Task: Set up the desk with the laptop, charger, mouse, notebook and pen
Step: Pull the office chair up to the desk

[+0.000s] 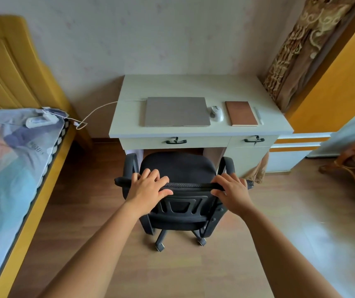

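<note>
- Where the bed (11,168) fills the left edge, a white charger brick (37,122) lies on its bedding near the corner.
- White charger cable (95,112) runs from the bed corner across the gap to the desk (193,87), reaching the closed laptop's back left corner.
- Left hand (148,188) grasps the top edge of the black office chair (180,168) backrest: fingers over the front, thumb behind.
- Chair stands in front of the desk, seat partly under it, between the two drawer handles.
- Closed grey laptop (175,111) lies flat at desk centre.
- White mouse (217,113) sits just beside the laptop's right edge, apart from it.
- Brown notebook (241,113), closed, lies right of the mouse.
- White pen (259,116) lies just beside the notebook's right edge, roughly parallel to it.
- Right hand (232,190) grasps the backrest's top edge at its right end, fingers curled over, thumb underneath.
- Patterned brown curtain (297,50) hangs at the desk's right rear corner.
</note>
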